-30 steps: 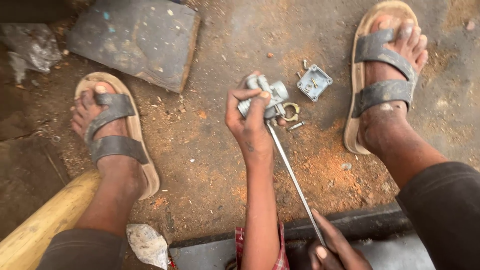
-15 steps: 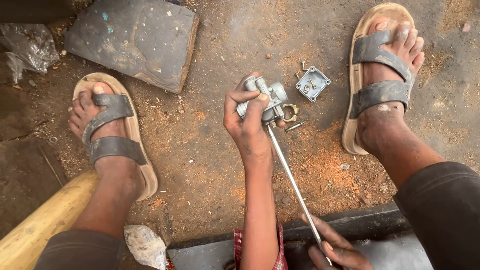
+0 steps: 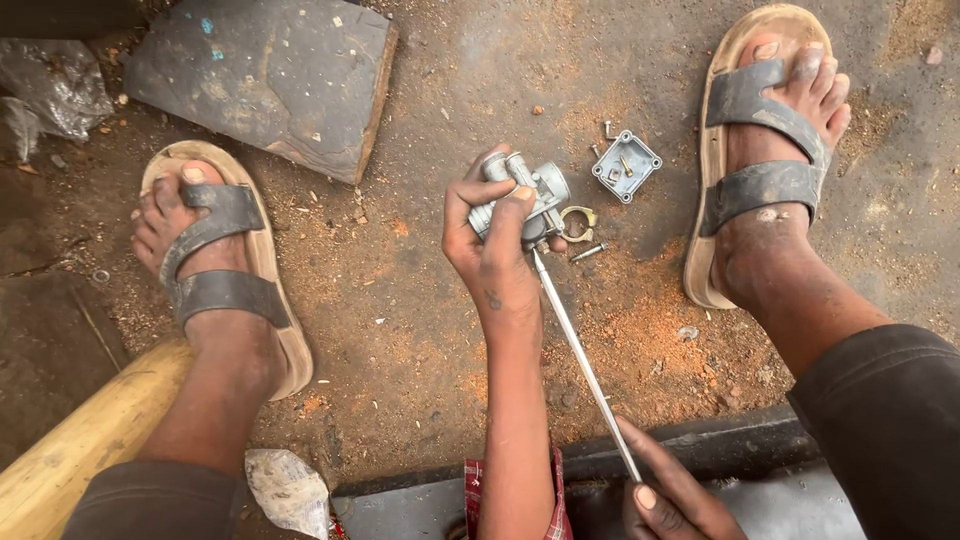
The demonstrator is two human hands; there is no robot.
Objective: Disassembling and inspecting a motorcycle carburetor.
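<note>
- The left hand (image 3: 495, 250) has its fingers (image 3: 512, 205) wrapped tight round a small grey metal part (image 3: 528, 195), which is held just above the dirt floor (image 3: 420, 330).
- The right hand (image 3: 675, 495) is seen low in the picture, and its fingers are closed round the near end of a long thin rod (image 3: 585, 365).
- The far end of the rod is pressed up against the underside of the metal part.
- Just beside the part, a brass clip (image 3: 580, 218) and a small screw (image 3: 588, 251) are seen on the floor.
- A square metal lid (image 3: 626, 165) is lying a little further off, near the right sandal (image 3: 745, 150).
- The left sandal (image 3: 225, 270) is set well apart, on the other side.
- A flat grey stone (image 3: 265, 75) is lying beyond the left foot.
- A yellow pole (image 3: 85, 440) is seen at the lower left corner.
</note>
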